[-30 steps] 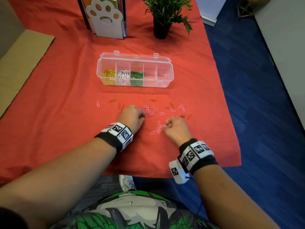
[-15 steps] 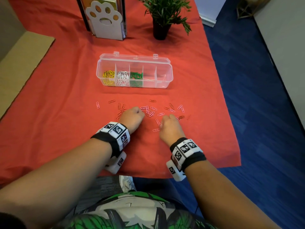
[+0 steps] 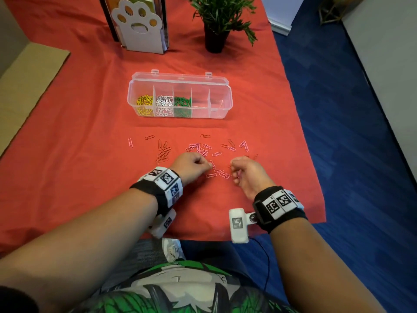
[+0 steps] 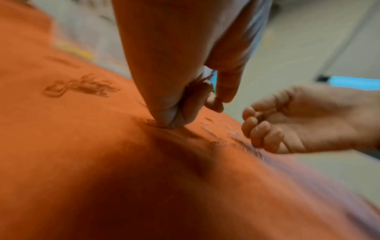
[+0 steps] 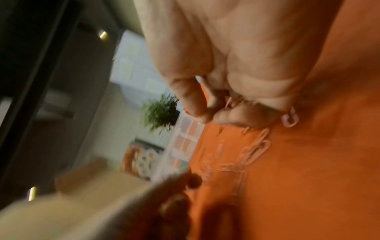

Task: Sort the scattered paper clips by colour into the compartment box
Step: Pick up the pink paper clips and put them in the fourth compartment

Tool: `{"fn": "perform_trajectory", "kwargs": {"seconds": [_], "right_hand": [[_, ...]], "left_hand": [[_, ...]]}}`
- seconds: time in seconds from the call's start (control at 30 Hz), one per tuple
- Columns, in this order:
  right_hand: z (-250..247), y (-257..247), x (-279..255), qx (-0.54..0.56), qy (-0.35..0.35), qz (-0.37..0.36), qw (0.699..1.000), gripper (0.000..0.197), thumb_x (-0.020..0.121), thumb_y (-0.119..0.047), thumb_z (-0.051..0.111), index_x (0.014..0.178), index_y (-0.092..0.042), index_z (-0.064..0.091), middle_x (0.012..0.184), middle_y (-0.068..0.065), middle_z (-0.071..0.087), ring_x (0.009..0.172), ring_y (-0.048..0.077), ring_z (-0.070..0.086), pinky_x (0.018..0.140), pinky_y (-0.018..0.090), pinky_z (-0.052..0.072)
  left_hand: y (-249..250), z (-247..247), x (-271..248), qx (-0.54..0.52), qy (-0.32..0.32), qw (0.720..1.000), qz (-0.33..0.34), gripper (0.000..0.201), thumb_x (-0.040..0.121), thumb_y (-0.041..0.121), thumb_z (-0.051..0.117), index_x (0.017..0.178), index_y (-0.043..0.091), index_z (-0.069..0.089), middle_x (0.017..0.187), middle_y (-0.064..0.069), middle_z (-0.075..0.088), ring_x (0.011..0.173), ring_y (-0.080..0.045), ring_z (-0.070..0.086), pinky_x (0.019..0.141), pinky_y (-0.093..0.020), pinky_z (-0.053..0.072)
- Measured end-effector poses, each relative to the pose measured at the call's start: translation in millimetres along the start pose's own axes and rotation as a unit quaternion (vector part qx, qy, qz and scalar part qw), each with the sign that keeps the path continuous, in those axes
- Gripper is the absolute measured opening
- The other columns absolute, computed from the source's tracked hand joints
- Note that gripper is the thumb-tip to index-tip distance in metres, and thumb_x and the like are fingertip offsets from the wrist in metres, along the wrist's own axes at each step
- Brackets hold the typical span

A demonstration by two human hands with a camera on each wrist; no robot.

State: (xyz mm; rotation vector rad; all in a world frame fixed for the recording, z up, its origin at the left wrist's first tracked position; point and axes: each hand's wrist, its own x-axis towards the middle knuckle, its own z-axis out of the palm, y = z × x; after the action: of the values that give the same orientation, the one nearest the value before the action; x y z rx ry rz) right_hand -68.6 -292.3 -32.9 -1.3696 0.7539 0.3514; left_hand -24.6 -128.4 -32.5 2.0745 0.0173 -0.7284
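Note:
The clear compartment box (image 3: 225, 109) stands open mid-cloth, with yellow (image 3: 144, 105), white (image 3: 164, 105) and green clips (image 3: 182, 105) in its three left cells. Pink and red paper clips (image 3: 203, 148) lie scattered in front of it; a small pink pile (image 3: 220, 173) sits between my hands. My left hand (image 3: 203, 164) is curled with its knuckles on the cloth, and red clips (image 4: 202, 81) show inside its fingers. My right hand (image 3: 235, 171) is turned palm-left, fingers curled round clips (image 5: 231, 100); a pink clip (image 5: 290, 120) pokes out beneath it.
A potted plant (image 3: 217, 23) and a paw-print holder (image 3: 140, 26) stand at the back of the red cloth (image 3: 67, 154). The table's right edge drops to a blue floor (image 3: 361, 132). A cluster of red clips (image 3: 163, 153) lies left of my left hand.
My right hand has shifted right and rolled palm-left, lifting off the pink pile. My left hand has stayed curled by the scattered clips, moving only slightly.

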Motion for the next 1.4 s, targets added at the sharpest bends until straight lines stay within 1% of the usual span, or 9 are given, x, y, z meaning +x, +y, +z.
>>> {"fn": "perform_trajectory", "kwargs": {"seconds": [0.17, 0.43, 0.6, 0.77, 0.9, 1.0, 1.1, 1.23, 1.4], "right_hand": [[4, 20, 5, -0.499, 0.064, -0.171, 0.847, 0.012, 0.078, -0.009, 0.054, 0.088, -0.008, 0.061, 0.098, 0.014, 0.059, 0.09, 0.028, 0.056, 0.085, 0.034, 0.048], [15, 25, -2, -0.653, 0.063, -0.213, 0.724, 0.029, 0.083, -0.009, 0.046, 0.111, -0.003, 0.047, 0.118, 0.015, 0.046, 0.109, 0.034, 0.047, 0.089, 0.043, 0.045], [6, 18, 8, -0.578, 0.023, -0.195, 0.792, 0.015, 0.082, -0.005, 0.046, 0.096, -0.009, 0.05, 0.105, 0.016, 0.055, 0.099, 0.033, 0.055, 0.085, 0.037, 0.045], [3, 6, 10, -0.305, -0.001, -0.098, 0.947, 0.024, 0.091, -0.004, 0.043, 0.109, -0.015, 0.056, 0.071, -0.007, 0.048, 0.065, 0.01, 0.046, 0.061, 0.021, 0.037], [2, -5, 1, 0.051, -0.044, -0.004, 0.998, 0.022, 0.087, -0.002, 0.036, 0.08, -0.012, 0.054, 0.067, 0.0, 0.043, 0.056, 0.012, 0.042, 0.045, 0.02, 0.033], [4, -7, 3, 0.02, -0.032, 0.003, 0.999, 0.019, 0.087, -0.006, 0.042, 0.072, -0.015, 0.051, 0.066, -0.001, 0.043, 0.055, 0.012, 0.041, 0.046, 0.022, 0.033], [9, 2, 11, -0.375, 0.013, -0.121, 0.919, 0.018, 0.081, -0.007, 0.052, 0.069, -0.021, 0.053, 0.076, 0.001, 0.053, 0.068, 0.015, 0.048, 0.065, 0.028, 0.043], [13, 23, 10, -0.554, 0.027, -0.236, 0.798, 0.017, 0.077, -0.013, 0.054, 0.094, -0.009, 0.054, 0.101, 0.014, 0.049, 0.095, 0.032, 0.051, 0.085, 0.04, 0.047], [17, 29, 2, -0.632, 0.055, -0.278, 0.722, 0.015, 0.084, -0.013, 0.046, 0.098, -0.009, 0.05, 0.105, 0.012, 0.048, 0.099, 0.034, 0.051, 0.08, 0.042, 0.045]], "left_hand": [[-13, 16, 7, 0.289, 0.016, 0.944, 0.158, 0.022, 0.08, 0.034, 0.064, 0.096, 0.018, 0.069, 0.097, -0.006, 0.069, 0.094, -0.023, 0.061, 0.08, -0.028, 0.044], [-15, 24, 9, 0.333, -0.007, 0.927, 0.176, 0.02, 0.088, 0.024, 0.05, 0.097, 0.009, 0.061, 0.105, -0.014, 0.062, 0.098, -0.03, 0.058, 0.084, -0.034, 0.044], [-1, 9, 7, -0.065, -0.063, 0.996, -0.026, 0.012, 0.075, 0.027, 0.049, 0.066, 0.019, 0.051, 0.063, 0.002, 0.054, 0.058, -0.017, 0.047, 0.056, -0.025, 0.039], [6, -15, -2, -0.468, -0.183, 0.86, -0.092, 0.008, 0.059, 0.018, 0.037, 0.062, 0.014, 0.043, 0.057, -0.004, 0.045, 0.047, -0.016, 0.037, 0.049, -0.02, 0.034], [11, -20, 3, -0.486, -0.175, 0.85, -0.104, 0.017, 0.071, 0.019, 0.037, 0.064, 0.012, 0.052, 0.061, -0.006, 0.057, 0.049, -0.016, 0.053, 0.052, -0.022, 0.049], [13, -6, 11, -0.349, -0.08, 0.926, -0.116, 0.028, 0.088, 0.028, 0.048, 0.062, 0.018, 0.051, 0.05, 0.003, 0.045, 0.037, -0.008, 0.04, 0.041, -0.015, 0.037], [5, 7, 19, -0.048, 0.016, 0.998, 0.034, 0.015, 0.082, 0.03, 0.065, 0.073, 0.018, 0.067, 0.057, 0.003, 0.057, 0.049, -0.009, 0.05, 0.05, -0.017, 0.039], [-7, 11, 22, 0.242, 0.032, 0.951, 0.19, 0.024, 0.082, 0.026, 0.061, 0.105, 0.023, 0.069, 0.103, -0.003, 0.072, 0.098, -0.021, 0.064, 0.085, -0.024, 0.047], [-15, 13, 23, 0.351, 0.025, 0.911, 0.213, 0.019, 0.087, 0.028, 0.054, 0.095, 0.011, 0.06, 0.102, -0.012, 0.064, 0.099, -0.031, 0.058, 0.084, -0.036, 0.045]]}}
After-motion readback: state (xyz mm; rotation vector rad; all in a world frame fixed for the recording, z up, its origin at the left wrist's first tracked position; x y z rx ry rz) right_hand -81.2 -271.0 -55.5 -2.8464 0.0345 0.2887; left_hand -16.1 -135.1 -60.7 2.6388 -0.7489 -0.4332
